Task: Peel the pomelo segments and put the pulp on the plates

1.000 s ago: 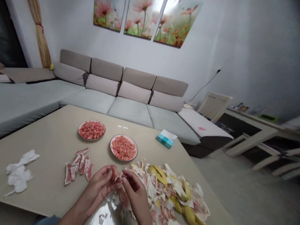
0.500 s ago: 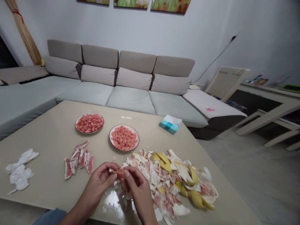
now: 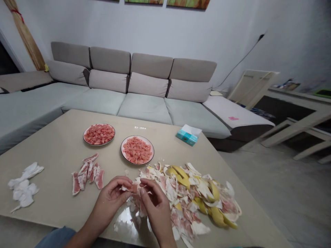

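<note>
Both hands meet low at the near edge of the beige surface (image 3: 59, 144), closed from opposite sides on one small citrus segment (image 3: 134, 188). The left hand (image 3: 111, 199) pinches its left end between thumb and fingertips, and the right hand (image 3: 156, 207) curls around the other end with the thumb pressed against the pink flesh. It looks like a grip meant to keep the soft piece steady while its pale skin is worked at. The segment sits in the air just above the near end of the peel heap (image 3: 196, 198), a wide spread of white pith, pink membrane and yellow rind to the person's right. I'd guess it is held there so that scraps land on the heap and not on the bare top. To the left of the hands lies a small row of whole segments (image 3: 87, 174), still in their skins and close enough to be easy to reach. Farther back stand two plates, the far plate (image 3: 84, 135) and the near plate (image 3: 121, 148), each piled with bare pink flesh and kept apart from the waste. Crumpled white tissues (image 3: 23, 186) lie at the left edge, and a teal tissue pack (image 3: 188, 135) is near the far right corner. A grey sofa (image 3: 144, 106) wraps around behind.
</note>
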Demonstrator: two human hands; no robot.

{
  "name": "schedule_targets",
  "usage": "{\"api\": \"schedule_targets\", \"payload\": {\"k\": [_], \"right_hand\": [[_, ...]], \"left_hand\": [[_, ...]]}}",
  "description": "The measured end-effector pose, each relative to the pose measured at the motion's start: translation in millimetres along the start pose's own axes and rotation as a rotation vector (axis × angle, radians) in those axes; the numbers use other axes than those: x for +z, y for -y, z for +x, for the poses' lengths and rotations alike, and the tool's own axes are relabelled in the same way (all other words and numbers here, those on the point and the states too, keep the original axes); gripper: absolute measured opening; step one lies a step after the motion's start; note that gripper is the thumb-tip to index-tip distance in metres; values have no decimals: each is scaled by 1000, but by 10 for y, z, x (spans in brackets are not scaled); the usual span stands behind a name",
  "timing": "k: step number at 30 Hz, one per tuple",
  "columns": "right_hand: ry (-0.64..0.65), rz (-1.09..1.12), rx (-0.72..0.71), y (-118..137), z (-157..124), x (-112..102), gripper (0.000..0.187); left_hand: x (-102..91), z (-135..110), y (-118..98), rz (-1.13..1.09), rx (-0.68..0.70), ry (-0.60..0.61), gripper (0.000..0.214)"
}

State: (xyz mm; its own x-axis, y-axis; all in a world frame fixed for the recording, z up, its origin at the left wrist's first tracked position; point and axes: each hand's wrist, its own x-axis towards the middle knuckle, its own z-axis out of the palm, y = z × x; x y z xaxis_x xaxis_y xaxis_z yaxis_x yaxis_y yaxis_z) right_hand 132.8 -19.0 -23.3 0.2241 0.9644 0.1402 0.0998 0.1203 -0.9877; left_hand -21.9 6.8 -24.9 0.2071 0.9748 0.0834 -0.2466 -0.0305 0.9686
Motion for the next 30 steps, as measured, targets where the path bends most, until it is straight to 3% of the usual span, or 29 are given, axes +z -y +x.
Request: {"api": "schedule_targets", "payload": {"k": [4, 9, 14, 19, 25, 30], "right_hand": [[89, -112, -218, 33, -22, -18, 21], [125, -158, -278, 30, -16, -8, 21], [133, -115, -233, 43, -13, -4, 12], [126, 39, -68, 63, -4, -22, 9], [87, 168, 46, 36, 10, -4, 16], [156, 124, 44, 34, 0, 12, 23]], "left_hand": [[-6, 7, 8, 29, 29, 11, 6], [-3, -5, 12, 15, 15, 31, 8], [-4, -8, -4, -4, -52, 33, 10], [11, -29, -40, -120, -181, 15, 14], [1, -46, -53, -121, -176, -15, 15], [-14, -22, -48, -69, -127, -25, 15]]}}
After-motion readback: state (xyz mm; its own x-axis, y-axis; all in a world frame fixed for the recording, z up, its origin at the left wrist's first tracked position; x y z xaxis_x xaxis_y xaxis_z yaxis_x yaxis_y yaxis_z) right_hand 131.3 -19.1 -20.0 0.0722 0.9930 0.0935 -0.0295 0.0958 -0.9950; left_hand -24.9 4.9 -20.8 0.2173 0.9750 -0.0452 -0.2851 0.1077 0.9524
